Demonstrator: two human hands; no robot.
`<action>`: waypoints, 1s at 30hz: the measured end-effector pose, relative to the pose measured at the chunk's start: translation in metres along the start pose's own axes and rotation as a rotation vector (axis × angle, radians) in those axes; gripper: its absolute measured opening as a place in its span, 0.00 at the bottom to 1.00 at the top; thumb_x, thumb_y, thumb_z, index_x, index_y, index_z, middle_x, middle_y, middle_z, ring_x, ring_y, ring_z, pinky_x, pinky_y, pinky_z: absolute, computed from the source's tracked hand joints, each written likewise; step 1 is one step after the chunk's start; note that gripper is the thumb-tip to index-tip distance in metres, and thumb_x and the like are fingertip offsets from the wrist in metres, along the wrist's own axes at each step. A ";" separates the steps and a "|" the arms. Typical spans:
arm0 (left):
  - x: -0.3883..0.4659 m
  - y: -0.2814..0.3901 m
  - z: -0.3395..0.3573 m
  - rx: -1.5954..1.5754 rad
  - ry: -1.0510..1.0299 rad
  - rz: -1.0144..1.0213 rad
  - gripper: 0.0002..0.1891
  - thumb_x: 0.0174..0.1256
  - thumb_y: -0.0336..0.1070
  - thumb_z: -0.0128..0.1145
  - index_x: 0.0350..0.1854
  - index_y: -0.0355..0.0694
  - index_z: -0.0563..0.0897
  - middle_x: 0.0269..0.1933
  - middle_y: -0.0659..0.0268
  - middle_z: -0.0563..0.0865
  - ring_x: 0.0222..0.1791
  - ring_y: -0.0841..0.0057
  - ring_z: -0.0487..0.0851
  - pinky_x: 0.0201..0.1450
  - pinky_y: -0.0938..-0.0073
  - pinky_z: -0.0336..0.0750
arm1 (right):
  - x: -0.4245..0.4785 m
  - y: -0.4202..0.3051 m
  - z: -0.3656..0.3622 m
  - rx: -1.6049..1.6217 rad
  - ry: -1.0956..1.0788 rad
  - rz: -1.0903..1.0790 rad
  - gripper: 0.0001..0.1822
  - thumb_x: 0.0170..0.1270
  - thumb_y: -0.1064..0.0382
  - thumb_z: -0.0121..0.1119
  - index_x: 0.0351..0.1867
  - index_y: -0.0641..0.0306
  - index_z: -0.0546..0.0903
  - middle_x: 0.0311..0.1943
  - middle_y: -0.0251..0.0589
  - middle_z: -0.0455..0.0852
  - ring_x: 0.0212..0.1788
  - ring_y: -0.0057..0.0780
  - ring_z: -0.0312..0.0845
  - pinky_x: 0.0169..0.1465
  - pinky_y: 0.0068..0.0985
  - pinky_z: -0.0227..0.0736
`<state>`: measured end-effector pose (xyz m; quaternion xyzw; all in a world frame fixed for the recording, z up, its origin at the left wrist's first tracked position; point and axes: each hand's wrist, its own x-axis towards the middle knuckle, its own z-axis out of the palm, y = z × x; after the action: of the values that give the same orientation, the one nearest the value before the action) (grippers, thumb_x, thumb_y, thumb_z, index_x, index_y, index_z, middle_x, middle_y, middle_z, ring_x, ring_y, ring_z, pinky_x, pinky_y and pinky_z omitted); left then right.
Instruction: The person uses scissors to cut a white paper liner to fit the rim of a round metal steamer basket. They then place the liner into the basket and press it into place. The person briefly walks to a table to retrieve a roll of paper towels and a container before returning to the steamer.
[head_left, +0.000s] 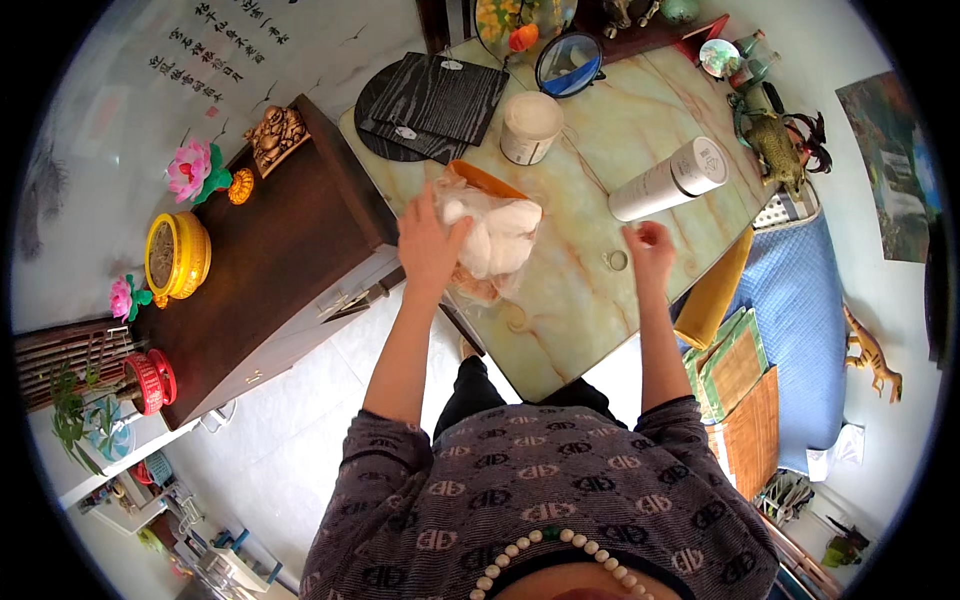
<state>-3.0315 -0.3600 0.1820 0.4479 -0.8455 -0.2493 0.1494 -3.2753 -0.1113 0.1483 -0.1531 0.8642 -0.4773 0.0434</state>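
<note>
At the table's left side, my left hand (429, 247) grips the edge of a clear plastic bag (495, 289), its thumb over the front. Soft white pieces (499, 236) fill the bag; what they are is unclear. An orange object (484, 180) shows along the bag's far edge. My right hand (651, 253) is above the marble-patterned table (570, 322), fingers curled and blurred; whether it holds anything cannot be seen. Just left of that hand lies a small ring-shaped object (617, 260). Beyond it a white cylindrical canister (660, 184) stands upright.
A white lidded tub (531, 127), black wood-grain boards (450, 94) and a round framed mirror (570, 65) occupy the table's far side. On the left stands a dark wooden cabinet (277, 247) with a yellow pot (178, 255). A blue quilted cover (795, 300) is at right.
</note>
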 end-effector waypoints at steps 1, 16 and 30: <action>-0.007 -0.005 -0.004 -0.036 0.079 0.002 0.38 0.60 0.48 0.65 0.70 0.39 0.65 0.61 0.50 0.75 0.62 0.52 0.71 0.66 0.55 0.66 | 0.005 -0.002 -0.011 -0.086 0.142 -0.052 0.23 0.48 0.59 0.79 0.42 0.68 0.82 0.32 0.37 0.85 0.38 0.25 0.81 0.42 0.24 0.76; -0.029 -0.008 -0.001 -0.032 0.238 0.350 0.30 0.53 0.41 0.69 0.61 0.44 0.78 0.65 0.56 0.71 0.63 0.54 0.67 0.66 0.53 0.62 | -0.007 -0.108 0.027 0.023 -0.096 -0.621 0.21 0.54 0.65 0.71 0.50 0.61 0.80 0.53 0.43 0.81 0.52 0.41 0.78 0.50 0.35 0.77; -0.041 -0.016 0.033 0.253 -0.085 0.313 0.18 0.40 0.41 0.72 0.39 0.46 0.88 0.46 0.66 0.77 0.56 0.61 0.70 0.65 0.50 0.61 | 0.108 -0.118 0.186 -0.526 -0.336 -0.379 0.51 0.43 0.42 0.75 0.72 0.41 0.64 0.71 0.53 0.60 0.65 0.62 0.66 0.62 0.49 0.71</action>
<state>-3.0132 -0.3238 0.1446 0.3155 -0.9349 -0.1335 0.0932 -3.3108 -0.3539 0.1547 -0.3930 0.8944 -0.2065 0.0548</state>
